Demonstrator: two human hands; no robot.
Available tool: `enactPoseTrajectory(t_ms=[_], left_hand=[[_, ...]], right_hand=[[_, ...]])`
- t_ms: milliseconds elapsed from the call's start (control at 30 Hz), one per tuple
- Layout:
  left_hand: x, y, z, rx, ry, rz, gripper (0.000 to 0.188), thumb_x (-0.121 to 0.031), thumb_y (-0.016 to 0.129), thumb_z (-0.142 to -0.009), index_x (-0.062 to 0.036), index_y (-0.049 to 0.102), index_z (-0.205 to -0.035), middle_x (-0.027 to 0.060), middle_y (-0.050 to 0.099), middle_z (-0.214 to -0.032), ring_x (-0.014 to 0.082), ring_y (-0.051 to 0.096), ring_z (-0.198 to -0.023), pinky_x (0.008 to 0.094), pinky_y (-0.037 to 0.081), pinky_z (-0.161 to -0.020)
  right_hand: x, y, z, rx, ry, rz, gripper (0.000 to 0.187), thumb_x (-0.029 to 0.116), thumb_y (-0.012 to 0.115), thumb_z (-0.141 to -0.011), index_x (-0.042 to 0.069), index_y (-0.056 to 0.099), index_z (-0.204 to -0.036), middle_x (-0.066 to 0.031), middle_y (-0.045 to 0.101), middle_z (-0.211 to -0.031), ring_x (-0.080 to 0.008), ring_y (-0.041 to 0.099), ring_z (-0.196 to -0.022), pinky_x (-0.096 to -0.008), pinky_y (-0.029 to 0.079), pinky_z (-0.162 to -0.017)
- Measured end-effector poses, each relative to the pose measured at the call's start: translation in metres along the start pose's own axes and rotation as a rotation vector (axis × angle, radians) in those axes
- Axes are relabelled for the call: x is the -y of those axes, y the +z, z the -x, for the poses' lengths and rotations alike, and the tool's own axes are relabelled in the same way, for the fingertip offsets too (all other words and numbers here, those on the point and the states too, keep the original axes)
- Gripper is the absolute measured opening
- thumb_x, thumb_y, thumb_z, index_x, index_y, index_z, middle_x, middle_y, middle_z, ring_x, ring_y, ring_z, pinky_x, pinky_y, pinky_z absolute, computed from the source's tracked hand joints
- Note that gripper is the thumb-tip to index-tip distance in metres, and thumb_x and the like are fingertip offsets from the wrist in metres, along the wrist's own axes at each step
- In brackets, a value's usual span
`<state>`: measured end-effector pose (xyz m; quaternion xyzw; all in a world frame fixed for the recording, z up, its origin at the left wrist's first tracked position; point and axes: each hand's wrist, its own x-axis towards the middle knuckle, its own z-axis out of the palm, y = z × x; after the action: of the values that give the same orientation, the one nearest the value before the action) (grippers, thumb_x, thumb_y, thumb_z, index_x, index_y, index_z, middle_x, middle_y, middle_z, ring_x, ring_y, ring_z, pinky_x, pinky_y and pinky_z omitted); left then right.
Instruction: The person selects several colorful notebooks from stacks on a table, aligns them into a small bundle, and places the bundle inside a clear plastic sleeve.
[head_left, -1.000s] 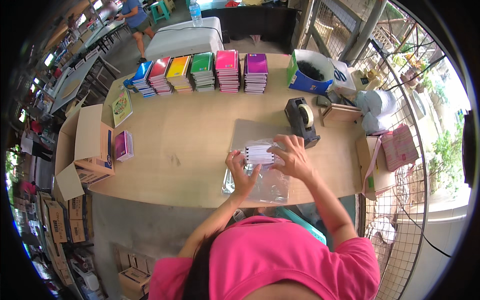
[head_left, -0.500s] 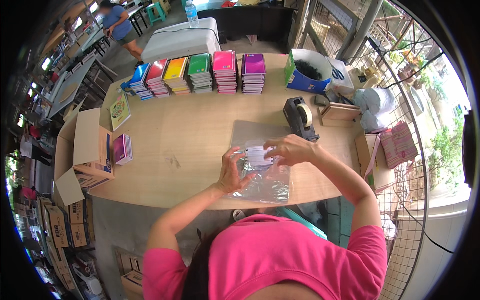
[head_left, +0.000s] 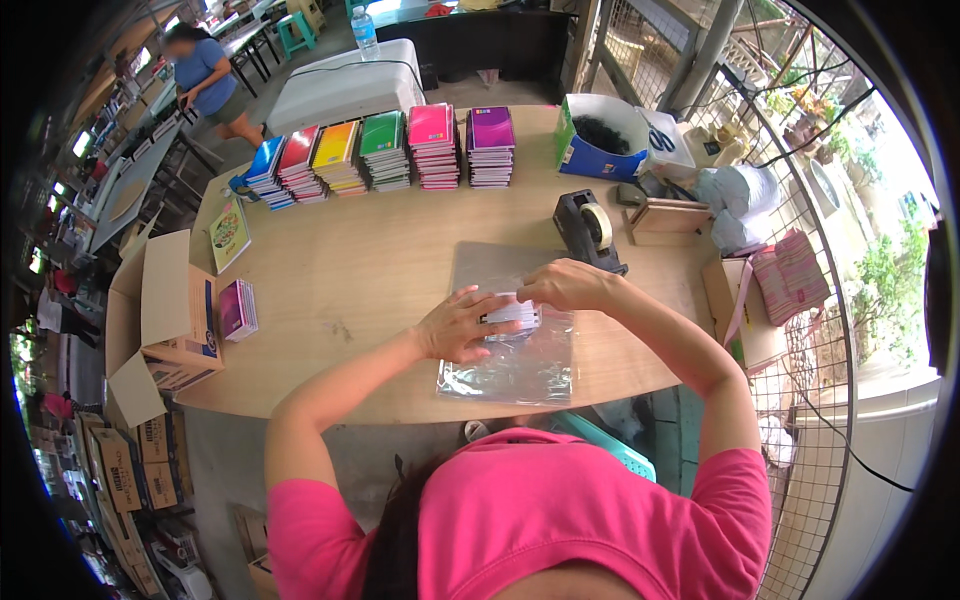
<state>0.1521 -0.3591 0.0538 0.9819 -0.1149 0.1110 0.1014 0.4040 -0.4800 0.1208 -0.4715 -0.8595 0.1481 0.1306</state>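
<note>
A small stack of white-edged notebooks (head_left: 519, 316) sits on a clear plastic bag (head_left: 505, 378) near the middle of the table's front part. Over the stack's left side lies my left hand (head_left: 461, 326), its fingers stretched out and spread across the notebooks. My right hand (head_left: 568, 284) is at the stack's far edge, fingertips pinched together. What they pinch, whether plastic or a notebook's edge, is too small to make out. Parts of the notebooks are hidden by both hands.
Notebook stacks by colour, including a purple one (head_left: 491, 130), line the far side. A tape dispenser (head_left: 588, 235) stands right, near a blue-green box (head_left: 598, 150). At left are an open carton (head_left: 175, 300), a small purple stack (head_left: 238, 310) and a booklet (head_left: 230, 238). Another person (head_left: 208, 80) stands beyond.
My left hand has moved from beside the stack onto it, fingers now laid across. My right fingers have drawn together at its far edge. The whole view has shifted slightly.
</note>
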Motion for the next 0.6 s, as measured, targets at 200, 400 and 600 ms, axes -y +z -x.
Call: enactPoseTrajectory(t_ms=[200,400,600], left_hand=[[0.0,-0.01,-0.009,0.124,-0.008,0.039,0.084,-0.043,0.082,-0.067,-0.0457,0.047,-0.144,0.0139,0.029,-0.155,0.0322,0.033,-0.141,0.0536,0.029,-0.112],[0.003,0.013,0.0,0.014,-0.073,0.117,0.077,-0.04,0.085,-0.063,-0.0424,0.057,-0.134,0.0163,0.032,-0.154,0.0366,0.035,-0.14,0.0526,0.031,-0.111],[-0.03,0.032,-0.025,-0.383,-0.318,0.172,0.047,-0.037,0.081,-0.072,-0.0273,0.072,-0.117,0.0174,0.038,-0.15,0.0369,0.037,-0.138,0.0522,0.03,-0.112]], right_hand=[[-0.003,0.007,-0.016,-0.031,-0.055,-0.106,0.007,0.009,0.073,-0.071,0.008,0.067,-0.074,-0.0088,0.063,-0.096,-0.03,0.065,-0.085,-0.0414,0.053,-0.069],[0.008,0.02,-0.031,-0.165,-0.013,-0.116,0.008,0.009,0.076,-0.067,0.009,0.069,-0.071,-0.011,0.054,-0.121,-0.0312,0.054,-0.116,-0.0412,0.051,-0.088],[0.002,0.092,-0.001,-0.646,0.359,-0.601,0.052,0.01,0.077,-0.077,0.011,0.058,-0.125,-0.0155,0.046,-0.137,-0.0346,0.049,-0.126,-0.0452,0.05,-0.093]])
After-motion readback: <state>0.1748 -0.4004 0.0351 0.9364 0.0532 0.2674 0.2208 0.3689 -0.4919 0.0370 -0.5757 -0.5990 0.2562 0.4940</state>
